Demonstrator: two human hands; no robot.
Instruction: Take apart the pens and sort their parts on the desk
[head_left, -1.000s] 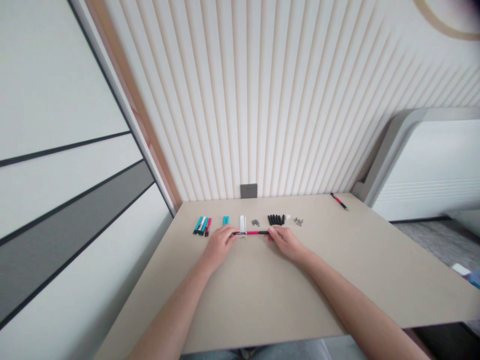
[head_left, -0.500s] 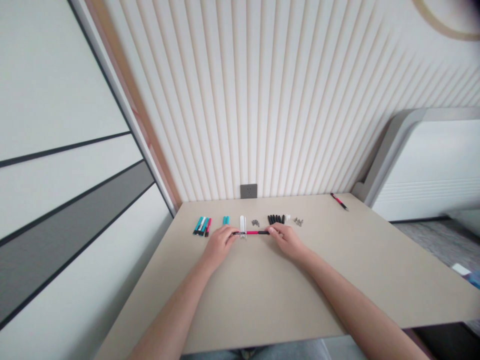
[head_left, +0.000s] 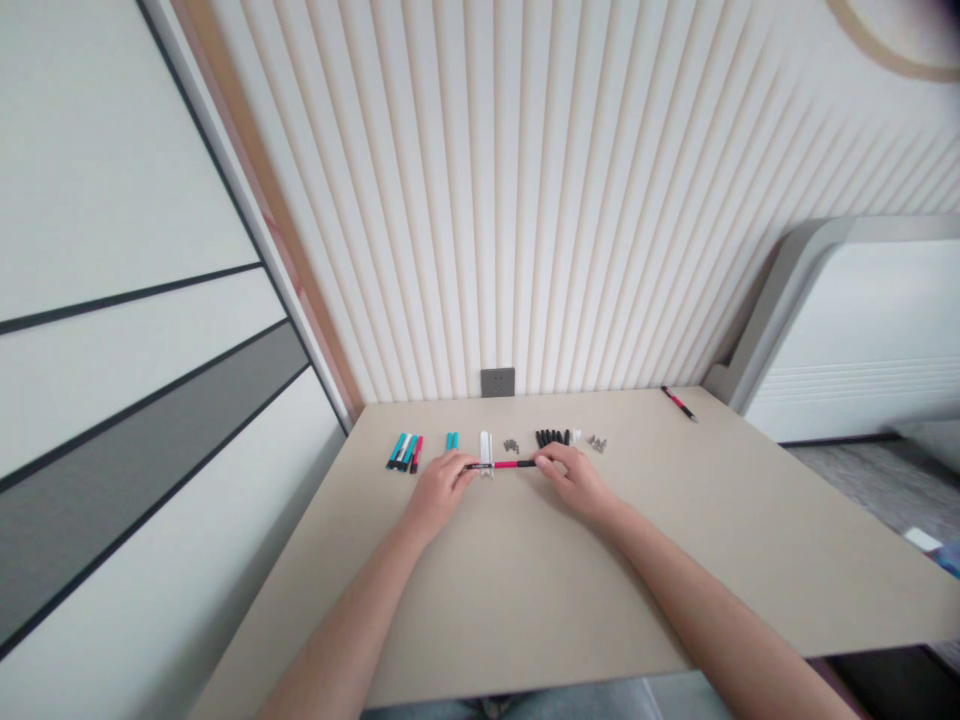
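Observation:
My left hand [head_left: 444, 487] pinches the black end of a red and black pen [head_left: 506, 464], held level just above the table. My right hand [head_left: 568, 475] grips the pen's other black end between thumb and fingers. The red part shows in the middle, and the two halves look in line; whether they are fully joined I cannot tell. Behind the pen lie white pen refills [head_left: 485, 447], partly covered by it. Beyond my right hand is a row of black grips [head_left: 553, 437]. Two short teal tubes [head_left: 451, 440] lie just past my left hand.
Teal, white and red pen barrels [head_left: 403, 452] with black ends lie at the left of the table [head_left: 510, 580]. Small grey pieces [head_left: 511, 446], white bits [head_left: 575, 435] and metal tips [head_left: 597, 443] sit in piles. Another red and black pen [head_left: 679, 403] rests far right.
Both hands stay almost in place. The visible part of the pen between them has shifted very slightly; its hold is unchanged.

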